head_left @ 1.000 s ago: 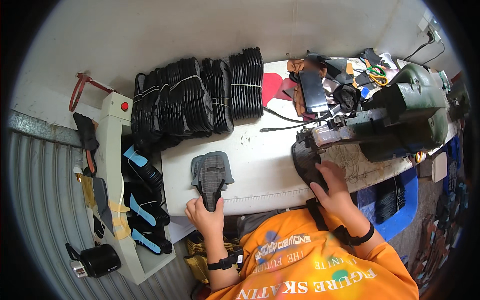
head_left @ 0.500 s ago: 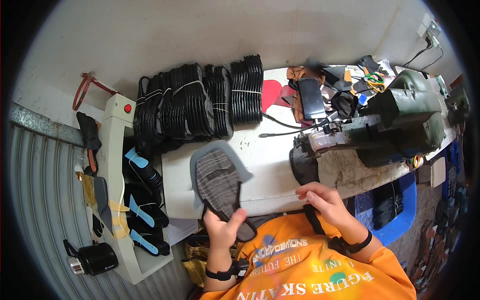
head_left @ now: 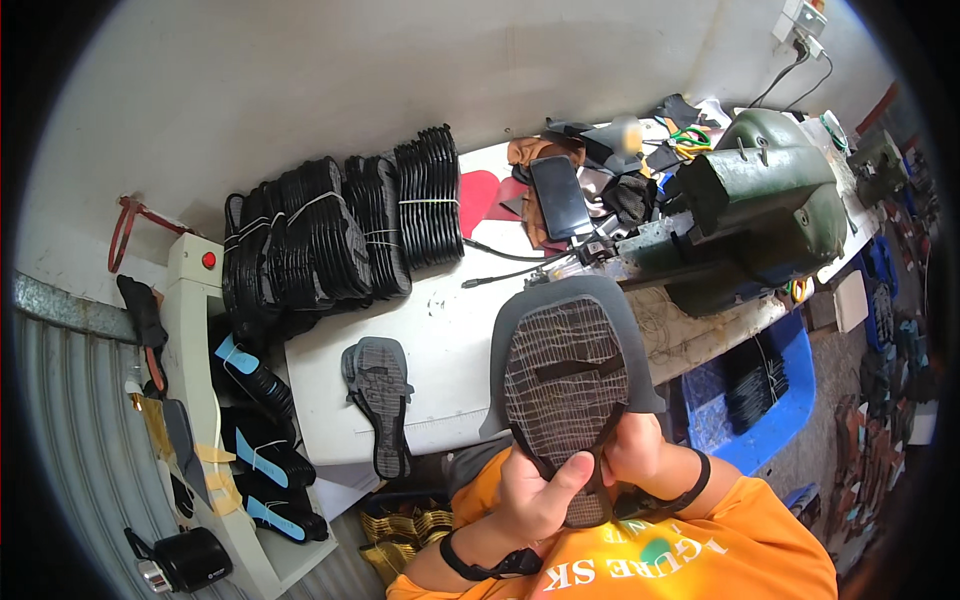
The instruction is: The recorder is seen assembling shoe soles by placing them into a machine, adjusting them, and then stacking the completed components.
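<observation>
Between both hands I hold up a dark plaid shoe insole (head_left: 560,375), close to me, its toe end pointing away. A wide grey band stands out around its toe, and a black strip crosses its middle. My left hand (head_left: 540,490) closes on the narrow heel end from the left, thumb on top. My right hand (head_left: 635,445) grips the edge on the right, its fingers partly hidden. A second insole (head_left: 378,400) with grey edging lies on the white table (head_left: 450,380) to the left, its heel over the front edge.
A green sewing machine (head_left: 765,200) stands at the right. Bundles of black soles (head_left: 300,235) line the wall. A phone (head_left: 561,198) lies among leather scraps. At the left is a cream rack (head_left: 190,330) with tied bundles; a blue bin (head_left: 790,400) sits beyond the table's right front.
My left hand has carried the insole to the right and closer, and my right hand has taken hold of it too. The second insole on the table now shows. The view has shifted right.
</observation>
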The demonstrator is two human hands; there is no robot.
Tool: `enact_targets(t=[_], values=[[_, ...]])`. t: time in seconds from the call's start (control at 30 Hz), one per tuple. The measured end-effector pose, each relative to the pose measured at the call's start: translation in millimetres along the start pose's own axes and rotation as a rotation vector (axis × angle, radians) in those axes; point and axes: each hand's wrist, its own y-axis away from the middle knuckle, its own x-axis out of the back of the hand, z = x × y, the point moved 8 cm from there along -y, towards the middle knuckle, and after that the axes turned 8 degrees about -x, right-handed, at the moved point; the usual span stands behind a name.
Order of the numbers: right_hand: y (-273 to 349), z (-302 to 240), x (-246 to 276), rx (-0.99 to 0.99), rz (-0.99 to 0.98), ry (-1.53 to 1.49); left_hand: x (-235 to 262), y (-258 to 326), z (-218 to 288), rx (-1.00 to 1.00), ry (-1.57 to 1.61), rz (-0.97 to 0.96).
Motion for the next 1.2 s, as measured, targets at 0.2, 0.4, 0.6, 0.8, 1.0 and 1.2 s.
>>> enact_targets(t=[0.2,0.4,0.6,0.8,1.0,1.2], values=[[4,-27,11,0.566,0.191,0.236,7,-4,10,-0.185,-0.441,0.009],[-11,-23,2,0.192,0.101,0.100,16,-13,-3,-0.117,-0.296,-0.012],[-11,-3,24,0.150,0.108,-0.003,25,-19,-2,-0.126,-0.342,-0.098],[-5,3,15,0.219,0.067,0.150,71,2,-11,-0.085,-0.228,0.136],[-7,14,24,0.207,0.146,0.065,47,-9,-14,0.057,0.197,0.183],[-13,14,9,0.109,0.084,-0.229,33,-3,-28,0.066,0.941,-0.073]])
